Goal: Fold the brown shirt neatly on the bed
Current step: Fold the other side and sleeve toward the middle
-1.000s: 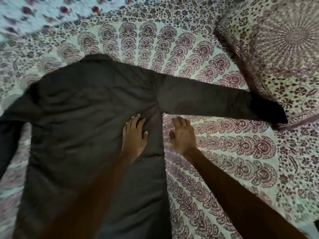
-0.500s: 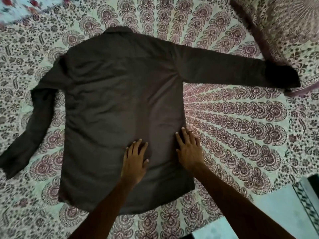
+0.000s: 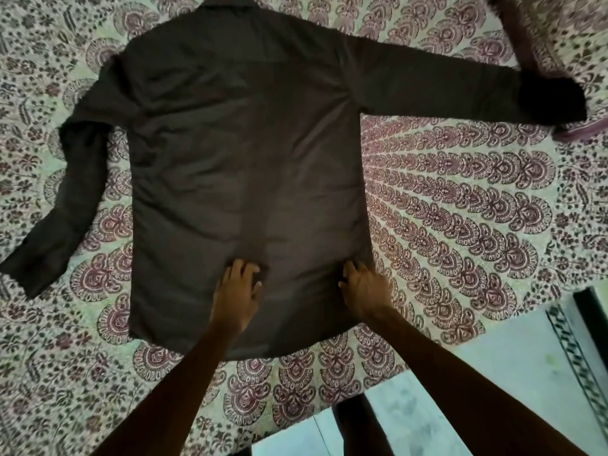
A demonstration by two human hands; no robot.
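The brown shirt (image 3: 243, 166) lies spread flat, back side up, on the patterned bedsheet (image 3: 460, 205), collar at the far end. Its right sleeve stretches out to the right, with the cuff resting against a pillow. The left sleeve bends downward at the left. My left hand (image 3: 237, 291) presses flat on the lower middle of the shirt, fingers apart. At the shirt's lower right side edge rests my right hand (image 3: 362, 287), fingers curled on the fabric; whether it grips the cloth I cannot tell.
A pillow (image 3: 566, 44) in matching print sits at the top right, under the sleeve cuff. The bed's near edge runs along the bottom right, with pale floor (image 3: 513, 380) below it and a dark-edged patterned strip (image 3: 579, 340) at the far right.
Both hands have slid down the shirt toward the hem. The view has pulled back, so the whole shirt and the floor show.
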